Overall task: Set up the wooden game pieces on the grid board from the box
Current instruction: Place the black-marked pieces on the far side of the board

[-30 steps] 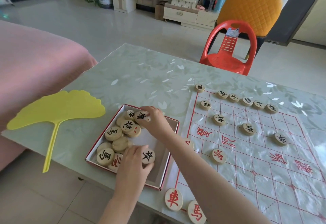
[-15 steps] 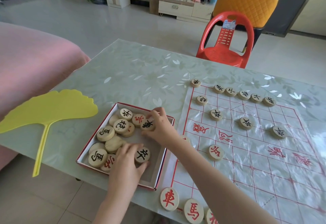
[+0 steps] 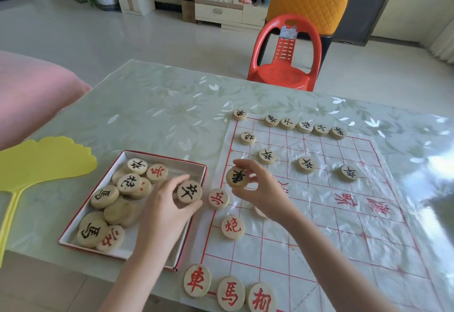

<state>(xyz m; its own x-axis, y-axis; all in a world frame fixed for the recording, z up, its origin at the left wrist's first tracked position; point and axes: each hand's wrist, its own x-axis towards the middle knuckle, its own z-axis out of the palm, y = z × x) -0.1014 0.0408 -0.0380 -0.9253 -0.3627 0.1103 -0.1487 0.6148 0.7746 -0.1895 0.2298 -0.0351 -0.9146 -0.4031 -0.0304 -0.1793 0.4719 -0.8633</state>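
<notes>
Hands work over a wooden game set on a table (image 3: 152, 115). The left hand (image 3: 167, 203) pinches a black-lettered disc (image 3: 189, 191) between thumb and fingers above the right side of the box (image 3: 184, 165), with more pieces (image 3: 127, 184) heaped just to its left. The right hand (image 3: 262, 191) pinches another black-lettered disc (image 3: 237, 177) over the left edge of the grid board (image 3: 319, 225). A red-lettered piece (image 3: 218, 199) lies between the two hands.

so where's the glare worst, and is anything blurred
Head view: glare washes out the table cover and the right side of the grid board; the plain pieces in the box look smeared; the piece in the left hand and the one in the right hand read clearly.
</notes>
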